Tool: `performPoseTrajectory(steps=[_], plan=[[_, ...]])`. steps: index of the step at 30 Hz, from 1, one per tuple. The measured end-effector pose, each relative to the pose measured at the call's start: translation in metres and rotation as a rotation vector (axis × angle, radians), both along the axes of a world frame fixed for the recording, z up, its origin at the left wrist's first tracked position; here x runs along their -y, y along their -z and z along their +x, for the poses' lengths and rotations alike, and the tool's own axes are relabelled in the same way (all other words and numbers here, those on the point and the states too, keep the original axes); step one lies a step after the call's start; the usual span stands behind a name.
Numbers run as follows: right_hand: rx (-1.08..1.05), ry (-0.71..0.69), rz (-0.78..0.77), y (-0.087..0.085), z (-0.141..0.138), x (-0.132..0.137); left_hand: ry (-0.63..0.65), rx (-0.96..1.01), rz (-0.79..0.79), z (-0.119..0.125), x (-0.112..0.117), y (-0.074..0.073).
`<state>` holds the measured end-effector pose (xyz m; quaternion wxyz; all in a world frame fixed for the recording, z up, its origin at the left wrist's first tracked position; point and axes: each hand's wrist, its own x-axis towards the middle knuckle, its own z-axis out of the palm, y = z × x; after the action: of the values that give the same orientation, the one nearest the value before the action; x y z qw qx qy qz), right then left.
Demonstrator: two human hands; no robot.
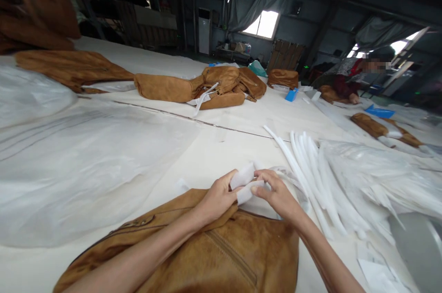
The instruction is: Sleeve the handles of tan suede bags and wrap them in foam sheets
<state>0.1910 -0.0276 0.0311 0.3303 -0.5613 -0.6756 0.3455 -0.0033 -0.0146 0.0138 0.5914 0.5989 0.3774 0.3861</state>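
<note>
Both hands pinch one folded white strip (246, 184): the left hand (217, 200) closes thumb and fingers on its left end, and the right hand (279, 197) closes its fingertips on the right end. The strip sits just above the top of a tan suede bag (214, 256), which lies at the near edge of the table (221, 146). A bundle of long white strips (311, 169) fans out to the right. Clear plastic sheeting (69, 169) covers the left side.

A small white foam strip (246, 185), bent double, sits pinched just above the tan suede bag (221, 256) lying flat below.
</note>
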Motion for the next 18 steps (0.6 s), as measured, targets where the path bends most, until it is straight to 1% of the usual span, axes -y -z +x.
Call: performPoseTrajectory(steps=[2, 5, 7, 10, 12, 14, 18], plan=[[-0.016, 0.017, -0.023, -0.001, -0.001, 0.001, 0.023, 0.013, -0.031, -0.003, 0.003, -0.006], [-0.012, 0.064, -0.016, -0.002, -0.003, 0.002, 0.086, 0.038, -0.063, -0.007, 0.007, -0.012], [0.003, 0.085, -0.018, -0.002, -0.005, 0.003, 0.108, 0.034, -0.064, -0.007, 0.007, -0.011], [0.067, 0.075, -0.002, -0.003, -0.005, 0.003, 0.094, 0.055, -0.07, -0.004, 0.005, -0.005], [0.179, 0.052, 0.027, -0.007, -0.003, 0.003, 0.108, 0.069, -0.079, -0.001, 0.003, -0.003], [0.35, 0.013, 0.064, -0.015, -0.001, 0.004, 0.148, 0.056, -0.095, 0.001, 0.003, -0.003], [0.668, -0.068, 0.163, -0.041, 0.003, 0.004, 0.166, 0.032, -0.16, 0.001, 0.006, -0.01]])
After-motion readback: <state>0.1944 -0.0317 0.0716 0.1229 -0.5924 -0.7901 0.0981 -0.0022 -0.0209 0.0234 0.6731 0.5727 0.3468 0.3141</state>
